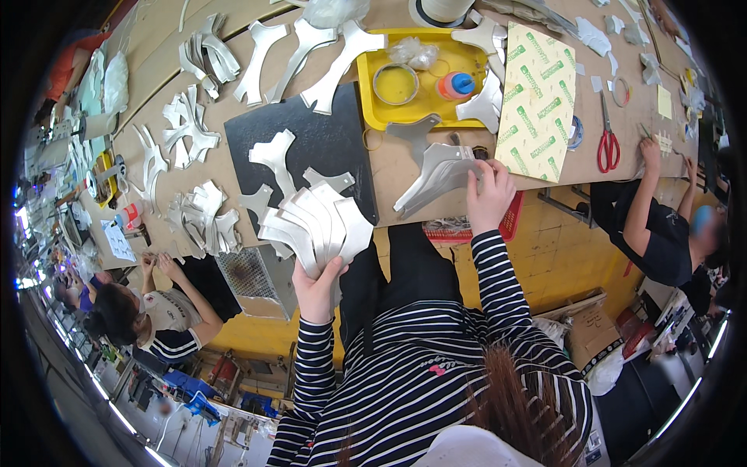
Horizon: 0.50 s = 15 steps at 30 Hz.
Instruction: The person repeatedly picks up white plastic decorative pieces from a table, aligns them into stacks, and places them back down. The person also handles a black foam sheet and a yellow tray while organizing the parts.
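Observation:
A fanned stack of silvery-white, shoe-upper-like cut pieces [311,222] is in my left hand [316,289], its fingers and thumb closed on the lower end. My right hand [490,193] pinches the right end of another pile of grey-silver cut pieces [442,179] at the table's near edge. Between and beyond my hands lies a black board [311,117]. On it rests a loose branched silver piece [274,159], with more pieces partly hidden behind the fan. Just beyond the right-hand pile is a single grey piece [414,132].
A yellow tray [373,109] holds a round dish [395,84] and a blue-capped bottle [456,84]. Right of it lies a patterned sheet [538,101], then red-handled scissors [608,148]. Piles of silver pieces [204,218] lie left. Co-workers sit at both sides.

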Motion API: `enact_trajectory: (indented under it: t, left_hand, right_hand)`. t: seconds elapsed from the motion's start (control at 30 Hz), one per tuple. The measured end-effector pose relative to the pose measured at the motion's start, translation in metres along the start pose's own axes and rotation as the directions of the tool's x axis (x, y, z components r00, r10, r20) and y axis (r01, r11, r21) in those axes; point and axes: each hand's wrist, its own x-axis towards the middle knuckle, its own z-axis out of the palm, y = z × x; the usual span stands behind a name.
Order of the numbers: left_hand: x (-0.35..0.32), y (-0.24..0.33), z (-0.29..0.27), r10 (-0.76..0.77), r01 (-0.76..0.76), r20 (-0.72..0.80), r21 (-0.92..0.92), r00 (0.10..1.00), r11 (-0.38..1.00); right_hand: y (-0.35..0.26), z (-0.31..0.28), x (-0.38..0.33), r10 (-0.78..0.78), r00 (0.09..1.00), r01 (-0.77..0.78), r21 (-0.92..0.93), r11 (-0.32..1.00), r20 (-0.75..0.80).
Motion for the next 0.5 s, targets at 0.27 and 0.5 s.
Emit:
enact_trajectory:
  t: [0.27,0.5]
  left_hand:
    - [-0.001,0.002,0.002,0.014,-0.014,0.030,-0.005,0.999,1.000]
    - [0.001,0.011,0.005,0.052,-0.048,0.122,-0.034,0.991,0.998]
  right_hand:
    - [-0.043,0.028,0.043,-0.140,0.990,0.141,0.269,0.953,-0.025]
    - [-0.095,-0.001,0.051,-0.020,0.889,-0.365,0.737,0.569,0.457]
